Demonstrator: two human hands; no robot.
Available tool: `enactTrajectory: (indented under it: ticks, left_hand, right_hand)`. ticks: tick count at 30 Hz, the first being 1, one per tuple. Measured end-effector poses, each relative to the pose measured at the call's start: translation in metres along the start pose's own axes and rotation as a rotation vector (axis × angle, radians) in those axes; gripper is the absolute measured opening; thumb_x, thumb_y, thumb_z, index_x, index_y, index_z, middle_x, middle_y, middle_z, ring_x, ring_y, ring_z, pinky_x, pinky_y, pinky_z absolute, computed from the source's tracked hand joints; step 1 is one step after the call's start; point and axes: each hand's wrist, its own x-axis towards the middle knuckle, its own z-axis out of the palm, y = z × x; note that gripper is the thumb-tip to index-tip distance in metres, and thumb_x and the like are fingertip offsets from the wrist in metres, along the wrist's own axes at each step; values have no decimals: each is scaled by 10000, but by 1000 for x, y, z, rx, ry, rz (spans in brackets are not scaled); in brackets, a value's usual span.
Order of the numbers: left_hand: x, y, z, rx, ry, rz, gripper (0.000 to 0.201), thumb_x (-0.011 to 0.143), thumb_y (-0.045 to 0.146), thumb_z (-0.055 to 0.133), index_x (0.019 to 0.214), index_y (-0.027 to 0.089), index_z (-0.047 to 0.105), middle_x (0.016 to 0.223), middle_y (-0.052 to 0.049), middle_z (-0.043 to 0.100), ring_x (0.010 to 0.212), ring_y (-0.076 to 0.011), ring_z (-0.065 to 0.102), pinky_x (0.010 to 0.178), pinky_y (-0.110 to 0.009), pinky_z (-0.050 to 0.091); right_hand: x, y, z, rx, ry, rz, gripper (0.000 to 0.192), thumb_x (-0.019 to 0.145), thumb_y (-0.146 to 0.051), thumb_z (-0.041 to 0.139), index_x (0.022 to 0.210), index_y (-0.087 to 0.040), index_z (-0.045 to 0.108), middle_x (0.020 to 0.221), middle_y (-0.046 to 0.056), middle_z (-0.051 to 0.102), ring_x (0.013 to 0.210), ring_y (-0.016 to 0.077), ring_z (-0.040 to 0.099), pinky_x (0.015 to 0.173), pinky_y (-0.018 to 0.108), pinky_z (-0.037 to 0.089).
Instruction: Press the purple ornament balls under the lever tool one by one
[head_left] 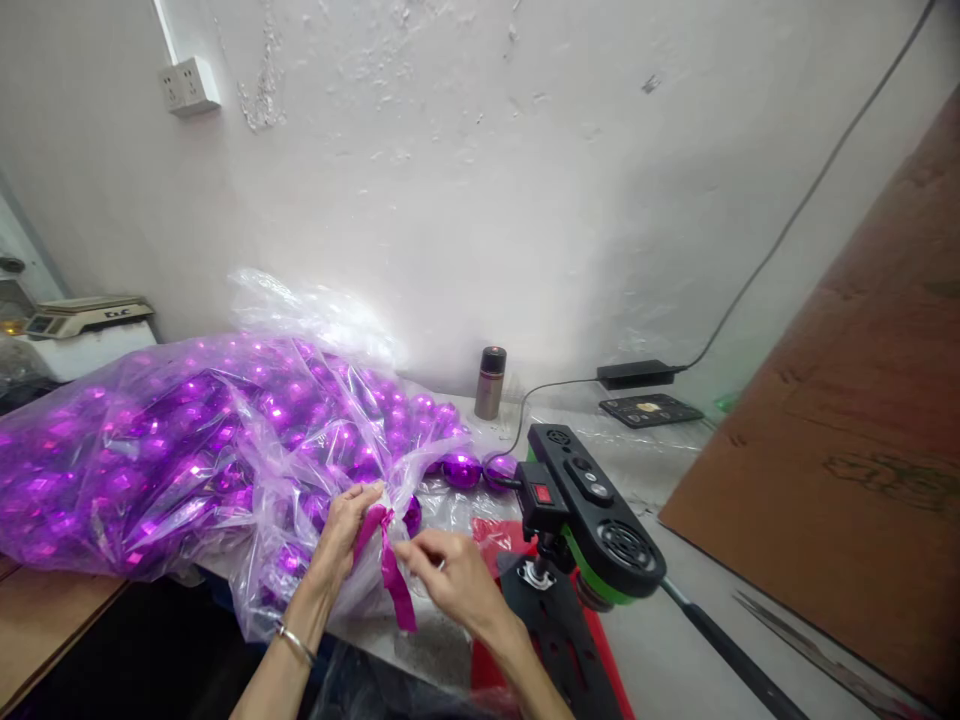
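Note:
A big clear plastic bag [247, 430] full of shiny purple balls [150, 440] lies on its side. A magenta strip [397, 590] is wrapped around its gathered neck, with one loose end hanging down. My left hand [349, 520] is closed on the bag's neck beside the knot, thumb and fingers pinching the plastic. Just right of the strip, my right hand [450, 575] has its fingers curled in a pinch, fingertips close to the knot. What lies between those fingertips is hard to make out. A few purple balls [461, 470] show outside the gathered neck.
A black and green machine [592, 515] on a black base stands close to my right hand, above a red tray [487, 660]. Behind are a bottle [490, 383], a power adapter [636, 374] and a phone [651, 410]. A cardboard box [840, 430] leans at right; a scale [90, 315] stands at left.

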Motion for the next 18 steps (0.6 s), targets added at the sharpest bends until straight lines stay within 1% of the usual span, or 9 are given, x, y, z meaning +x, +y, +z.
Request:
enactTrajectory:
  ticks: [2, 3, 4, 6, 8, 11, 15, 18]
  left_hand:
    - [2, 0, -2, 6, -9, -5, 313, 609, 215, 1008, 674, 203, 703, 565, 59, 681, 486, -127, 638, 515, -222, 500]
    - [3, 0, -3, 8, -15, -5, 312, 597, 220, 1008, 673, 201, 706, 564, 59, 682, 488, -127, 638, 520, -223, 499]
    - [5, -1, -3, 10, -20, -3, 319, 581, 228, 1011, 666, 200, 705, 559, 61, 678, 486, -123, 630, 520, -222, 491]
    - [7, -3, -4, 17, -31, 7, 344, 540, 253, 1023, 653, 198, 703, 565, 63, 681, 492, -110, 610, 529, -219, 479]
    - [9, -5, -4, 29, -40, 20, 375, 498, 286, 1037, 639, 196, 702, 572, 63, 687, 505, -103, 595, 538, -218, 472]
    - [10, -5, -6, 59, -44, 41, 407, 460, 327, 1044, 621, 197, 694, 570, 67, 676, 517, -98, 574, 535, -216, 447]
    - [12, -3, -8, 96, -34, 54, 415, 449, 342, 1033, 619, 200, 682, 573, 79, 651, 519, -87, 550, 532, -217, 429]
    - [11, -1, -9, 120, -36, 36, 425, 457, 330, 1023, 614, 221, 643, 536, 103, 593, 482, -86, 518, 504, -226, 397]
  right_hand:
    - [9, 6, -6, -78, 57, -6, 368, 1201, -286, 543, 897, -227, 741, 755, -1, 749, 643, 150, 695, 634, 268, 466]
    - [14, 7, -7, -118, 71, -27, 320, 1197, -246, 528, 979, -217, 760, 834, 26, 778, 720, 167, 728, 689, 278, 493]
    - [17, 8, -6, -157, 68, -60, 282, 1183, -205, 534, 1021, -212, 764, 889, 44, 791, 781, 179, 744, 729, 287, 509]
    - [23, 8, -1, -224, 21, -149, 210, 1139, -144, 603, 1012, -208, 758, 918, 38, 786, 836, 183, 746, 752, 291, 533]
    - [26, 9, 4, -281, -41, -225, 128, 1100, -121, 686, 1014, -192, 750, 942, 13, 777, 852, 167, 742, 760, 284, 576]
    - [27, 14, 10, -344, -127, -288, 36, 1079, -136, 762, 1071, -169, 749, 994, -9, 773, 853, 138, 747, 780, 286, 648]
    - [23, 26, 17, -375, -222, -298, 98, 1090, -198, 788, 1175, -165, 756, 1050, 2, 781, 850, 132, 762, 761, 282, 679]
    - [19, 36, 24, -342, -268, -259, 139, 1103, -267, 788, 1194, -167, 757, 1074, 13, 786, 850, 134, 764, 758, 287, 683]
